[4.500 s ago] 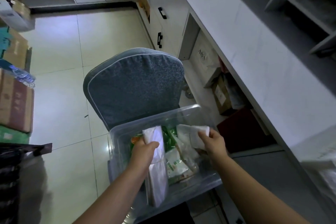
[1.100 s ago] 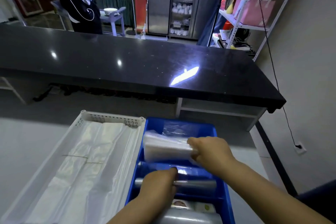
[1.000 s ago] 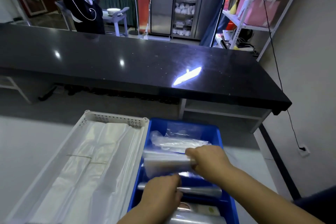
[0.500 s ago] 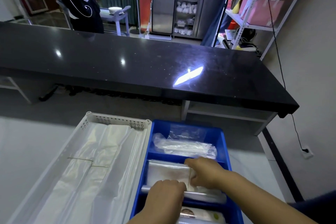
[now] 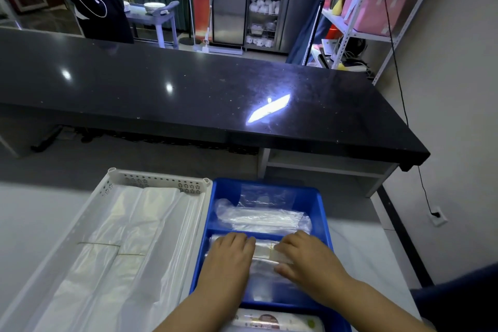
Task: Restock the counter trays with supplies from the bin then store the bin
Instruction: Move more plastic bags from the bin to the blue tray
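Observation:
A blue divided tray [image 5: 324,213] sits on the white counter. In its middle compartment lies a flat pack of clear plastic bags [image 5: 265,249]. My left hand [image 5: 229,259] lies flat on the pack's left part, fingers straight. My right hand [image 5: 304,259] presses on its right part, thumb alongside the near edge. Another clear bag pack [image 5: 261,217] fills the far compartment. A printed packet [image 5: 272,322] shows in the near compartment. The supply bin is out of view.
A white perforated tray [image 5: 151,183] with folded white plastic bags [image 5: 116,250] stands left of the blue tray. Beyond is a raised black countertop [image 5: 188,89]. A person in an apron [image 5: 94,0] stands behind it. Metal shelving [image 5: 372,8] is at the right.
The head has turned from the bin on the chair to the counter trays. Both hands lowered the clear bag pack into the middle compartment and now flatten it.

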`<state>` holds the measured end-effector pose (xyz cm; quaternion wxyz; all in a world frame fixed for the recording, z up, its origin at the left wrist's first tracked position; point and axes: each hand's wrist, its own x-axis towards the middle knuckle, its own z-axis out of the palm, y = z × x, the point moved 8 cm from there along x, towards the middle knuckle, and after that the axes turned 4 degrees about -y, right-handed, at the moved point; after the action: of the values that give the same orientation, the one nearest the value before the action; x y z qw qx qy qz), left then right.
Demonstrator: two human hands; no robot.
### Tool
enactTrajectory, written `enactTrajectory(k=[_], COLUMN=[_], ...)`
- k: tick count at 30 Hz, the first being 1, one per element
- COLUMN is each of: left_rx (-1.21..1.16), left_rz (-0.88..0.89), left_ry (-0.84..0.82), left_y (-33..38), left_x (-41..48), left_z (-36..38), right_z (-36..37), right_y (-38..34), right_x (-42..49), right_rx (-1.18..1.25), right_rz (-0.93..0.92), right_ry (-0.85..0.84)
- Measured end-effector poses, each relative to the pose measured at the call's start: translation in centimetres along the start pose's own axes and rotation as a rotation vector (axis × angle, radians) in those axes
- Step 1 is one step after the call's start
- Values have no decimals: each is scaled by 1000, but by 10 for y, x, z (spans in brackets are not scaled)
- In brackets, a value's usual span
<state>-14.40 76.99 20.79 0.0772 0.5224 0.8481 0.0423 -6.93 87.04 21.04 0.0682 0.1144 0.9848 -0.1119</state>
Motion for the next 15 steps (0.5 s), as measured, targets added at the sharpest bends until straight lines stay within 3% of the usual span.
enactTrajectory(k=[3,6,15], left_rx=[42,52,46], left_rz=[-15,17,2], left_ry=[-95,-114,-58], left_y=[-7,-8,-14], left_x=[1,-1,-3], left_z=[13,13,6], right_z=[-1,6,-7], right_y=[-8,-6,14], right_x=[-7,-9,-19], right_rx=[-9,24,43], right_rz=[-80,-103,80], right_ry=[50,-52,65])
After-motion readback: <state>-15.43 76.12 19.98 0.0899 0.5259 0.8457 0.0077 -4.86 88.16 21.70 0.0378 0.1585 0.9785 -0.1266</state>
